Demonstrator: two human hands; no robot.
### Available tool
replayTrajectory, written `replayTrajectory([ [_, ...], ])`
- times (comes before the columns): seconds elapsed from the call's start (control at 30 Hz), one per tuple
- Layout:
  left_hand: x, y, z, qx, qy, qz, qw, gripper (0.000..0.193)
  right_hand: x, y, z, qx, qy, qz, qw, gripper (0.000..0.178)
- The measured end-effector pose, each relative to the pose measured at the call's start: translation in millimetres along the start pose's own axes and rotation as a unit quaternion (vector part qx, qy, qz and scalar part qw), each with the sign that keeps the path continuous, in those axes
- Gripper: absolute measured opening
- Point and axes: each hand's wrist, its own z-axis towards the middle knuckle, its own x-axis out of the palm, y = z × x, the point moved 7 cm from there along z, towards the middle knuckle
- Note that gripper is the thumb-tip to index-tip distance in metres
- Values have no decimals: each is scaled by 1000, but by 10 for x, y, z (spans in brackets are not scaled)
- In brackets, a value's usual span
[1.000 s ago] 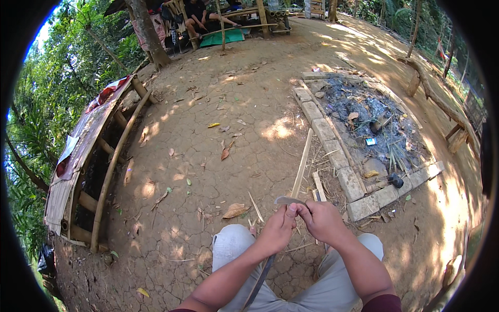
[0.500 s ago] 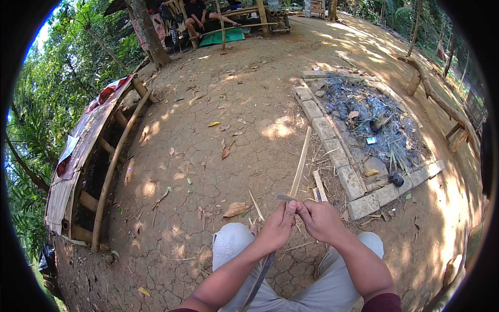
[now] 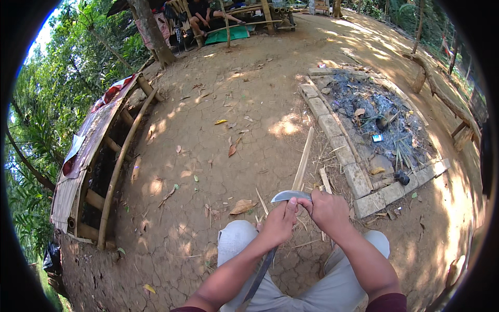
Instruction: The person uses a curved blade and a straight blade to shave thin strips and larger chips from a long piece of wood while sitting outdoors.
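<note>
My right hand (image 3: 330, 212) is closed around a knife, its handle hidden in my fingers. The knife's curved grey blade (image 3: 289, 196) points left, just above my left thumb. Gripped in my left hand (image 3: 280, 222) is a narrow strip (image 3: 261, 278), dark on its upper face, which slants down between my knees. Beyond the blade a pale bamboo strip (image 3: 303, 161) points away from me; my hands hide whether both are one piece. Another pale strip (image 3: 325, 181) lies on the ground just past my right hand.
Brick edging (image 3: 340, 151) frames an ash-filled fire pit (image 3: 390, 109) at the right. A low bamboo bench (image 3: 99, 156) stands at the left. Dry leaves (image 3: 242, 207) and shavings lie on cracked earth. Far off, a person (image 3: 200, 13) sits under a shelter.
The knife has turned in my right hand, so more of its blade shows broadside, and that hand has risen slightly. My left hand keeps its grip. The whole view has shifted a little.
</note>
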Motion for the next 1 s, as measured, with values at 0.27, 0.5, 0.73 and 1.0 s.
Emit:
replayTrajectory([
  [0.27,176,20,-85,-74,58,-33,995,41,-198,-667,347,173,-7,-40,984,64],
  [0.5,172,-73,-77,-79,82,-91,989,41,-119,-285,122,126,37,89,987,63],
  [0.73,115,-123,-49,-73,52,-90,992,41,5,-70,11,84,83,150,982,65],
  [1.0,118,-106,-50,-86,54,-109,989,40,6,-56,13,81,90,193,974,64],
])
